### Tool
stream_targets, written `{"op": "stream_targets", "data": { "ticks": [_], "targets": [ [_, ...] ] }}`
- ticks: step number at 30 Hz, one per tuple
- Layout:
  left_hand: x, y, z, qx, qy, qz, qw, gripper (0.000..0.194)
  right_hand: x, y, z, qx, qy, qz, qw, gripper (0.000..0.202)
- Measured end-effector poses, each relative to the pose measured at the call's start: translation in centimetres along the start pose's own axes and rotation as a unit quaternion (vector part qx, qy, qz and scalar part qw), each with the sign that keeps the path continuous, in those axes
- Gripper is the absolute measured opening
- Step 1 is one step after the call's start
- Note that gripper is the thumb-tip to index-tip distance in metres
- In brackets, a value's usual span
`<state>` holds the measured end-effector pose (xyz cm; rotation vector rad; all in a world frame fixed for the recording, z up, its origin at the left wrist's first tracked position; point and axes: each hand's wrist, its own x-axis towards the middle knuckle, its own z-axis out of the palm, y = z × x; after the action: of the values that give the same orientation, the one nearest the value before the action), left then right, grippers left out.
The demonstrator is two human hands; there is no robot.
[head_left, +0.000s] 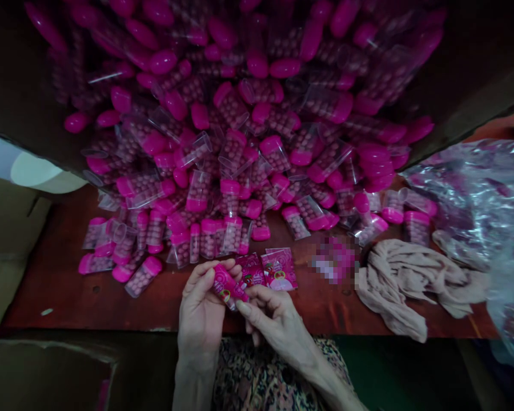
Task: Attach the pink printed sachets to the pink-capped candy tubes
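Observation:
A candy container (228, 285) with a pink printed label around it lies tilted between my two hands, above the table's front edge. My left hand (203, 299) is closed on its upper left end, thumb on the front. My right hand (274, 314) pinches its lower right end between thumb and fingers. Just behind the hands lie flat pink printed labels (279, 271) on the table, partly covered by my fingers. Beyond them are several clear containers (197, 191) with pink caps and small round balls inside.
A large heap of capped containers (257, 108) spills toward me over the red-brown table (68, 302). On the right are a crumpled beige cloth (394, 279) and clear plastic bags (475, 188). Cardboard (8, 240) and a white round object (43, 171) stand left.

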<state>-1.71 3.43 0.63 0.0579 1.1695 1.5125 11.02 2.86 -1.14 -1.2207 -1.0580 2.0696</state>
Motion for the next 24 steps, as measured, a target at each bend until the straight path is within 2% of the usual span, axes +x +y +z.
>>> {"op": "stream_targets", "data": {
  "ticks": [4, 10, 18, 24],
  "targets": [
    [-0.02, 0.11, 0.19, 0.009, 0.002, 0.009, 1.000, 0.015, 0.11, 0.11, -0.05, 0.010, -0.006, -0.007, 1.000, 0.038],
    [-0.32, -0.11, 0.41, 0.030, -0.011, 0.016, 0.999, 0.034, 0.13, 0.36, -0.28, 0.029, 0.002, -0.031, 0.999, 0.034],
    [-0.30, -0.72, 0.69, 0.038, -0.014, 0.001, 0.999, 0.029, 0.43, -0.01, 0.07, 0.097, 0.024, -0.002, 0.995, 0.033],
    [-0.40, -0.63, 0.70, 0.035, -0.018, -0.022, 0.999, 0.029, 0.38, -0.10, 0.07, 0.105, 0.036, 0.005, 0.994, 0.031]
  ]
}}
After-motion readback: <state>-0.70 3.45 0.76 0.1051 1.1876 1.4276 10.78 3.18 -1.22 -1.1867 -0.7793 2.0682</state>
